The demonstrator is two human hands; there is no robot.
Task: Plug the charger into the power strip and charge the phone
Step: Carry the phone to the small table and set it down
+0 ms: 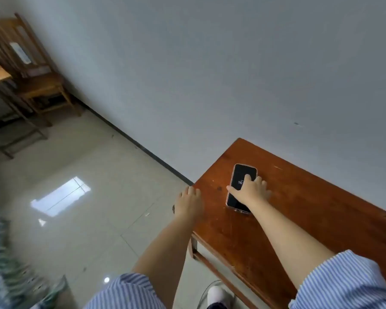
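Observation:
A black phone (pixel 241 174) in a clear case lies face up near the left end of a reddish wooden table (pixel 303 210), its screen lit. My right hand (pixel 251 191) lies over its lower half, thumb at the left edge, index finger on the screen and the other fingers over the right side. My left hand (pixel 188 204) hangs palm down at the table's left edge, fingers together. A small dark bit (pixel 173 208) peeks out at its left side; I cannot tell what it is. No charger or power strip is in sight.
The table stands against a pale wall. A thin cable (pixel 206 291) runs over the tiled floor beside my white shoe (pixel 217 295). A wooden chair (pixel 40 83) and another desk stand at the far left. A blurred patterned cloth fills the lower left corner.

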